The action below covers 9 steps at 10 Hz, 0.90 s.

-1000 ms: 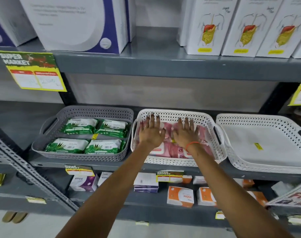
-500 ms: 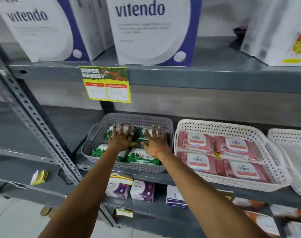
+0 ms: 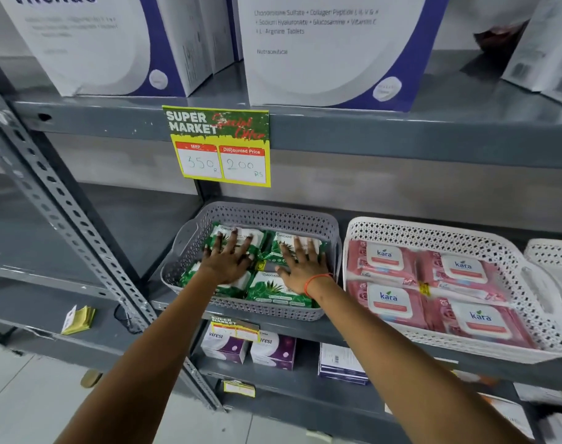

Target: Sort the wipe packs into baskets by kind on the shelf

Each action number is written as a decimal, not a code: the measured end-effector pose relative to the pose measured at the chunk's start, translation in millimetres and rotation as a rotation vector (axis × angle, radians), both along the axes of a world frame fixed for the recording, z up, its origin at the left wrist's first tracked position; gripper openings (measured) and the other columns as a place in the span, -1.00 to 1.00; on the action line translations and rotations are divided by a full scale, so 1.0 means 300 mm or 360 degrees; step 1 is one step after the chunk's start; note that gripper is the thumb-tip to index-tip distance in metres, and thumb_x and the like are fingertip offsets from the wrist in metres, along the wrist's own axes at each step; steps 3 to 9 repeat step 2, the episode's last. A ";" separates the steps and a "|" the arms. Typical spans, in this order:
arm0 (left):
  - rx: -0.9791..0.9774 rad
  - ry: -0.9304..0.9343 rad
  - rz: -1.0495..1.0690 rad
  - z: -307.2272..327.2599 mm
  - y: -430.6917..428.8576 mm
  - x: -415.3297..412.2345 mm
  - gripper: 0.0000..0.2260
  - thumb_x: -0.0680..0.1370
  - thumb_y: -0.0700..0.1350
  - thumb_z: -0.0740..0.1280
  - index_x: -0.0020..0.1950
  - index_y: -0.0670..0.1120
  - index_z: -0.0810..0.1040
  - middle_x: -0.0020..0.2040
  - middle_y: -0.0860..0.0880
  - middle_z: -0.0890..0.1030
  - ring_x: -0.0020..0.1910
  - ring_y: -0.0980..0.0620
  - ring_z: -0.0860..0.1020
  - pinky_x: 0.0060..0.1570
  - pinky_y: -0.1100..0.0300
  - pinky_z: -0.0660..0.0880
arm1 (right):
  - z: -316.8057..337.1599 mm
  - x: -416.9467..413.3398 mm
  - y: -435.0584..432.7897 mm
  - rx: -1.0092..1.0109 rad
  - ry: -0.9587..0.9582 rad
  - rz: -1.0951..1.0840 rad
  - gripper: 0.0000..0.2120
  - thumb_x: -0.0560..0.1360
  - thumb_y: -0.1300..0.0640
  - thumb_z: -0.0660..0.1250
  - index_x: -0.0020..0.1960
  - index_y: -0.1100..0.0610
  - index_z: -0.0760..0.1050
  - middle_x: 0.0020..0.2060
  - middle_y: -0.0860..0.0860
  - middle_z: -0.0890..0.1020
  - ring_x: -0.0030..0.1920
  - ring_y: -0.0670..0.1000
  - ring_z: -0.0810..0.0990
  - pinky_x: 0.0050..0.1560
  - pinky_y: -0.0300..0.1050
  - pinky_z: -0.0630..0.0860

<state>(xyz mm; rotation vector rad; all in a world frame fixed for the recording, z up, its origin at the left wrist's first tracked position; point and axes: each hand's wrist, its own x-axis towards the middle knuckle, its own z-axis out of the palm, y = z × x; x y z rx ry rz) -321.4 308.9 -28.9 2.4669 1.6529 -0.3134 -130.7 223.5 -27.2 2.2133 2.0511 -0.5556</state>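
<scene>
A grey perforated basket [image 3: 190, 251] is seen on a middle shelf [image 3: 353, 334] of a grey metal rack, and every place below is given relative to it. Four green wipe packs [image 3: 273, 290] are laid inside it in two rows of two, each with its long axis running left to right across the basket.

Both hands are spread flat, palms down, on top of these packs. The left hand [image 3: 228, 261] is pressed on the left pair and the right hand [image 3: 300, 265], with an orange thread at the wrist, on the right pair. The fingers are splayed wide and nothing is gripped. The packs lie directly under the palms, so each hand is nearest its own side's pair.

Just to the right of the basket, nearly touching it, a white perforated basket [image 3: 433, 232] is seen holding four pink wipe packs [image 3: 391, 302], also two by two. A further white basket [image 3: 548, 254] is partly visible beyond that; its contents cannot be made out.

A yellow price tag [image 3: 220, 145] hangs from the shelf edge above the grey basket, and large white and purple boxes [image 3: 334, 49] stand higher up. Small purple cartons [image 3: 273, 350] sit on the shelf below. The sorting is judged nearly done, with only pressing and straightening left.
</scene>
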 end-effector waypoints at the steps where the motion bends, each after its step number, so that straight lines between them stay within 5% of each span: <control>1: 0.0017 0.0048 0.0014 0.049 -0.034 0.032 -0.44 0.57 0.28 -0.07 0.49 0.17 -0.23 0.54 -0.01 -0.24 0.47 -0.27 -0.21 0.38 -0.30 -0.16 | 0.032 0.000 -0.009 -0.0006 0.0033 -0.0032 -0.41 0.57 -0.24 -0.13 0.51 -0.11 -0.26 0.53 0.02 -0.28 0.51 0.20 -0.33 0.50 0.31 -0.24; 2: 0.0138 -0.0058 -0.0168 0.147 -0.098 0.131 -0.44 0.59 0.17 0.08 0.52 0.04 -0.02 0.56 -0.04 -0.06 0.49 -0.26 -0.04 0.38 -0.29 -0.03 | 0.143 0.035 -0.026 0.0061 -0.0032 0.0000 -0.40 0.58 -0.17 -0.01 0.52 -0.03 -0.14 0.56 0.10 -0.12 0.54 0.23 -0.15 0.51 0.29 -0.14; 9: 0.0138 -0.0058 -0.0168 0.147 -0.098 0.131 -0.44 0.59 0.17 0.08 0.52 0.04 -0.02 0.56 -0.04 -0.06 0.49 -0.26 -0.04 0.38 -0.29 -0.03 | 0.143 0.035 -0.026 0.0061 -0.0032 0.0000 -0.40 0.58 -0.17 -0.01 0.52 -0.03 -0.14 0.56 0.10 -0.12 0.54 0.23 -0.15 0.51 0.29 -0.14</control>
